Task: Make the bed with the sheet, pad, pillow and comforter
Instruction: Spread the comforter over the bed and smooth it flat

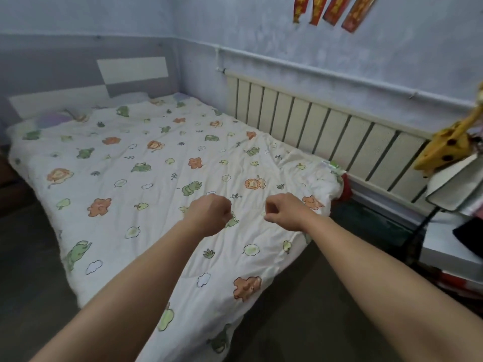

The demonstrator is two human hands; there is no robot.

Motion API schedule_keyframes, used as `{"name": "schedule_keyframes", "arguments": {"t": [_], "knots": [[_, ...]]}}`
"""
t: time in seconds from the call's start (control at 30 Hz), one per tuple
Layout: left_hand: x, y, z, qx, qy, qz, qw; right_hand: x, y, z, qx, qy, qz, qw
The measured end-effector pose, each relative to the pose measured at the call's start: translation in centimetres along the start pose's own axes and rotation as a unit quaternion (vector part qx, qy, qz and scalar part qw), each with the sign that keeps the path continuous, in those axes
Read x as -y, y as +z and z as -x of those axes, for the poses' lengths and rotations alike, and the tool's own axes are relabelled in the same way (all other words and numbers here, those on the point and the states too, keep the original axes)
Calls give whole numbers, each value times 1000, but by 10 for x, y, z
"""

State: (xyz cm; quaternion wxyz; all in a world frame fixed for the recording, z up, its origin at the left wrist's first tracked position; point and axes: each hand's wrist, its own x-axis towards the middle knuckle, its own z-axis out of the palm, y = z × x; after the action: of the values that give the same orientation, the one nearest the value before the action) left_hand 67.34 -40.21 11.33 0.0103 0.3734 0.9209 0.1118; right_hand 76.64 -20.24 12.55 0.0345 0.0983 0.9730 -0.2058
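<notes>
Forearms are reaching over the near bed end; the left hand (209, 214) and right hand (286, 211) are curling their fingers inward just above the comforter (146, 163), and whether either is pinching fabric cannot be told. This animal-print comforter is lying spread across the mattress. A purple pillow (52, 118) is peeking out at the far-left end, a radiator (326, 131) lining the right wall.

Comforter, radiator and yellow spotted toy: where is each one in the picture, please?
comforter (146, 163): head view, on its flat middle part.
radiator (317, 125): head view, on a middle panel.
yellow spotted toy (441, 150): head view, on its body.
</notes>
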Motion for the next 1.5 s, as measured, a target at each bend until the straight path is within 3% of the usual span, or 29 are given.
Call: {"name": "schedule_keyframes", "arguments": {"t": [0.43,0.63,1.0,1.23,1.5], "knots": [[-162,38,-222,-8,29,13,999,-221,-127,-91,-10,21,20,1000],[-175,64,-316,7,18,25,1000,-289,-151,-156,-4,19,33,999],[-153,126,-551,32,-56,47,997,-413,-194,-385,33,16,64,997],[-161,164,-658,62,-90,56,992,-492,-207,-482,62,13,40,997],[-189,255,-794,69,-202,81,974,-633,-190,-631,101,-30,47,993]]}}
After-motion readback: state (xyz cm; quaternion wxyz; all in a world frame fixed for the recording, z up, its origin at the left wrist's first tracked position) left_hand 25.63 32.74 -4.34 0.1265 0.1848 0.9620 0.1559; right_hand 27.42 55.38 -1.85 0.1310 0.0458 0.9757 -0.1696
